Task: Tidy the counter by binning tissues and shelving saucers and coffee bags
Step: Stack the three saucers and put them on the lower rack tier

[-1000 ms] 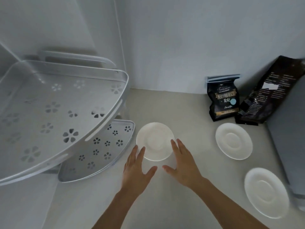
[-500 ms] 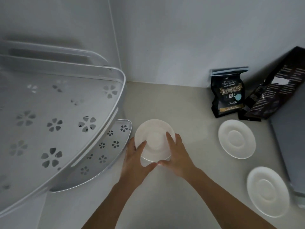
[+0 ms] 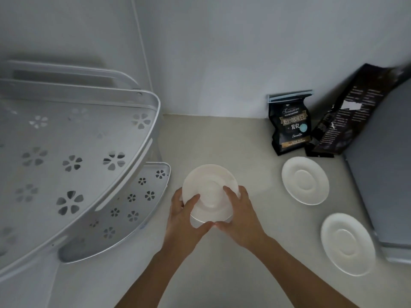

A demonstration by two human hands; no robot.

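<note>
Left fingers (image 3: 194,199): curled over the near-left rim of the held saucer, closed onto it, thumb reaching under toward the middle.
Right fingers (image 3: 229,192): laid across the saucer's top on its right side, thumb tucked below the near edge; closed onto the same saucer.
Left hand (image 3: 184,215): comes in from the bottom of the view, bare forearm behind it; its thumb tip nearly meets the right thumb under the saucer.
Right hand (image 3: 241,215): mirrors the left, forearm running off to the lower right.
Held saucer (image 3: 209,185): white, round, gripped by both hands, tilted slightly, its near edge raised off the table; whether the far edge touches the surface I cannot tell. It sits just right of the lower shelf tier.
Table (image 3: 222,141): pale, plain, meeting the wall at the back.
Second saucer (image 3: 305,180): white, flat on the table, to the right of the hands, just in front of the coffee bags.
Third saucer (image 3: 347,243): white, flat on the table, nearer the camera and further right, beside a grey appliance (image 3: 387,174).
Small coffee bag (image 3: 290,125): black, upright against the back wall, pale clip along its top.
Large coffee bag (image 3: 353,114): black, leaning tilted to the right, touching the small one at its base.
Corner shelf (image 3: 77,138): metal, left of the hands, two tiers with flower-shaped cut-outs.
Lower shelf tier (image 3: 133,203): peeks out beneath the upper one.
</note>
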